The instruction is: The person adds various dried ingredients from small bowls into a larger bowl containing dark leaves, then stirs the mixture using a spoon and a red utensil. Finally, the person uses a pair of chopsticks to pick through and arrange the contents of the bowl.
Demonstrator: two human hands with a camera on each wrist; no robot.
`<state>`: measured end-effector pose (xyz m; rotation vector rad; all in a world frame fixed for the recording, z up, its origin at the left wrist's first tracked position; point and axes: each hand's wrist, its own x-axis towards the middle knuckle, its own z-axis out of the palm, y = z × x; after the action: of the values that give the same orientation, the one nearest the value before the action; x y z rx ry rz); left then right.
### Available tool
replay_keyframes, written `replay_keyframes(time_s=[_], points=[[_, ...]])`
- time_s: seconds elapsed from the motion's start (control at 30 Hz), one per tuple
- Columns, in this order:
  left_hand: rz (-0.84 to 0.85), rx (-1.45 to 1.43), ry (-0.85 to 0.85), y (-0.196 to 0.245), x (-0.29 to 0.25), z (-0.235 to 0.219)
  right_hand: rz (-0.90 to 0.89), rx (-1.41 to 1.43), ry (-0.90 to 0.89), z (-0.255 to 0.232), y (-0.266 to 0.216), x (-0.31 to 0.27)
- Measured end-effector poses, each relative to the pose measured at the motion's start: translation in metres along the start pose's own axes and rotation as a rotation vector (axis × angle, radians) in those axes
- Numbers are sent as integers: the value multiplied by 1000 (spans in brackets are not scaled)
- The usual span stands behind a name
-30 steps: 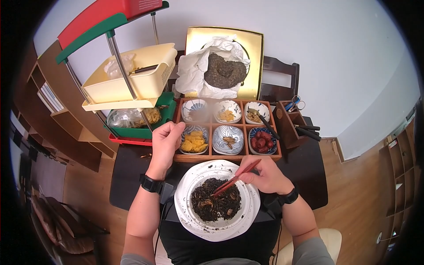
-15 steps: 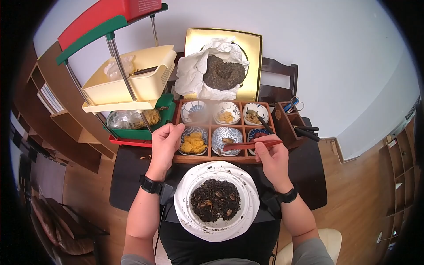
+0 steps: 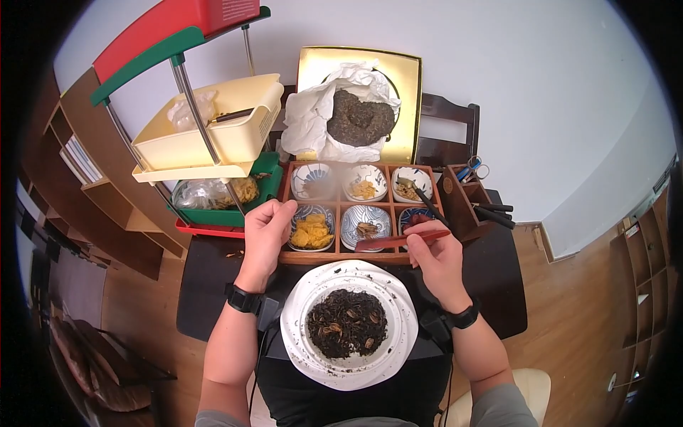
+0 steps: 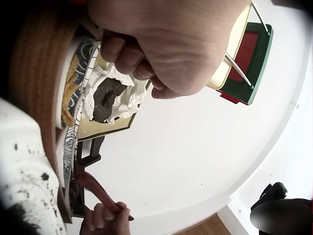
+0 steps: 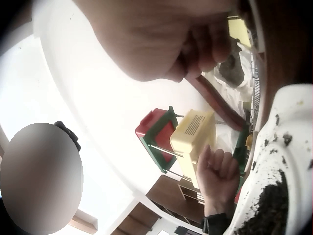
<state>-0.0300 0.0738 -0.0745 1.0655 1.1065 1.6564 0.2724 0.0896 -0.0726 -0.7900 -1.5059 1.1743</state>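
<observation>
My right hand (image 3: 435,260) pinches the red-brown wooden tongs (image 3: 384,243), their tips over the near edge of the middle front dish (image 3: 353,235), which holds a few brown pieces. In the right wrist view the tongs (image 5: 215,100) stick out from my curled fingers. My left hand (image 3: 266,231) is curled with nothing visible in it, beside the dish of yellow pieces (image 3: 311,231); the left wrist view shows its curled fingers (image 4: 129,57). Below both hands, a white bowl (image 3: 299,352) holds dark loose leaves (image 3: 348,323) with several brown pieces on top.
The six-part wooden tray (image 3: 388,257) holds patterned dishes. Behind it, a dark pressed cake (image 3: 359,119) lies on white paper against a gold box (image 3: 409,78). A tiered rack with a cream bin (image 3: 206,146) stands left; a wooden holder (image 3: 462,206) with scissors and black-handled tools stands right.
My right hand has moved from the bowl forward to the tray, taking the tongs from the leaves to the middle front dish. My left hand has stayed put.
</observation>
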Motion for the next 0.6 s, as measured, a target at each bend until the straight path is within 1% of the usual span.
replay_keyframes(time_s=[0.1, 0.2, 0.23, 0.33, 0.37, 0.47, 0.57, 0.6], points=[[1, 6, 1, 0, 0, 0, -10, 50, -161, -1, -6, -3], [2, 8, 2, -1, 0, 0, -61, -103, -359, -1, -13, -4], [3, 7, 2, -1, 0, 0, -41, -117, -395, -1, -13, -5], [0, 7, -3, -2, 0, -1, -128, -272, -515, 5, -16, -4], [-5, 6, -3, -2, 0, -1, -112, -261, -554, 6, -14, -4], [-12, 2, -2, -2, 1, -1, -26, -254, -653, 6, -20, -5], [-12, 1, -3, -2, 1, 0, -140, -174, -593, 8, -15, -4], [-9, 3, -4, -2, 1, 0, -127, -165, -594, 7, -16, -5]])
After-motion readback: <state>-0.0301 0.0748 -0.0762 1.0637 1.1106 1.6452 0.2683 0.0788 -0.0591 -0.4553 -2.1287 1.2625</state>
